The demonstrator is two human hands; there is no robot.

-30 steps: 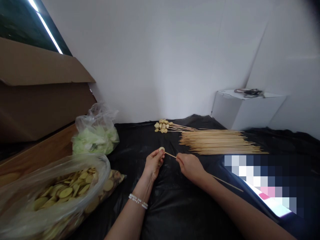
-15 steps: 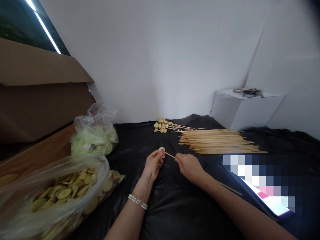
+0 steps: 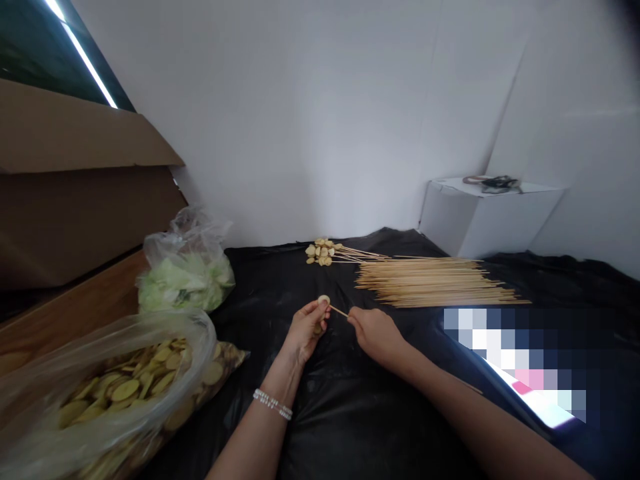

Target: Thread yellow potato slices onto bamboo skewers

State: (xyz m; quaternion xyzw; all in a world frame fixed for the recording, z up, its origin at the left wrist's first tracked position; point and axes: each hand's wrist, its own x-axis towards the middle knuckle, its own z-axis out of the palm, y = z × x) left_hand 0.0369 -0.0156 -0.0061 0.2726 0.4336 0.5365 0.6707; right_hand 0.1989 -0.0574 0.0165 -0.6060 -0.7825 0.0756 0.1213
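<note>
Pinched between the thumb and finger of my left hand (image 3: 303,328) is a round pale potato slice (image 3: 324,300); more slices seem tucked in its curled fingers. My right hand (image 3: 377,333) is closed around a wooden skewer (image 3: 339,311), whose front end meets the slice. Its back end runs along my right forearm, partly hidden. Beyond my hands lie several skewers with slices (image 3: 320,253) threaded at their left ends. A wide pile of bare skewers (image 3: 435,283) lies beside them on the right. Loose slices (image 3: 125,390) fill an open plastic bag (image 3: 207,333) at left.
A clear bag of pale green leaves (image 3: 185,283) stands at back left, near a cardboard box (image 3: 85,213). Black sheeting (image 3: 330,427) covers the work surface. A lit phone (image 3: 555,413) lies at right. Behind it stands a white box (image 3: 490,217) with small items on top.
My right hand and the skewer have shifted very slightly toward my left hand. Both hands keep their grips, and the view has moved a little.
</note>
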